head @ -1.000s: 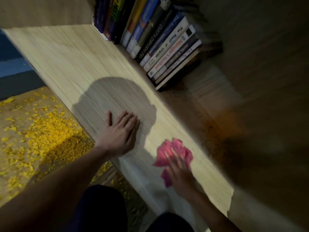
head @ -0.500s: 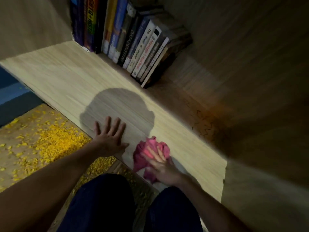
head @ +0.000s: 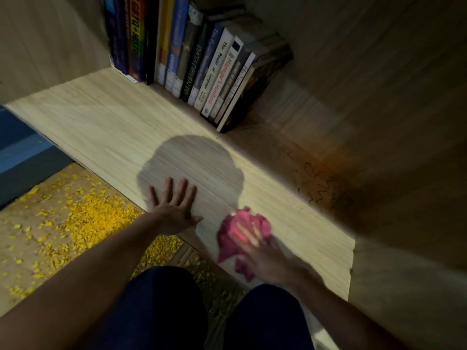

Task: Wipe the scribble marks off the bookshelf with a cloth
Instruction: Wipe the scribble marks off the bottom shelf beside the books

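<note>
Beneath both hands ran the pale board of the bookshelf [head: 101, 127], its far right part lost in deep shadow. Beyond the left hand, a row of books [head: 207, 64] leaned at the back of the shelf. The left hand [head: 174, 208] lay flat near the front edge, fingers spread and straight, holding nothing. Just right of it, the right hand [head: 265, 253] pressed down on a crumpled pink cloth [head: 242, 223], its fingers laid fairly straight over the top. Blur hid the thumb.

The scribble marks [head: 318, 188], dark zigzag lines, lay ahead and to the right of the right hand, deeper on the shelf and apart from the cloth. The patch seemed to run lengthwise along the board toward the right wall. The right hand was plainly the nearer one, so the coming wipe would likely call for a push forward and rightward into the dim corner. How far the marks reached into that shadow could not be made out.
</note>
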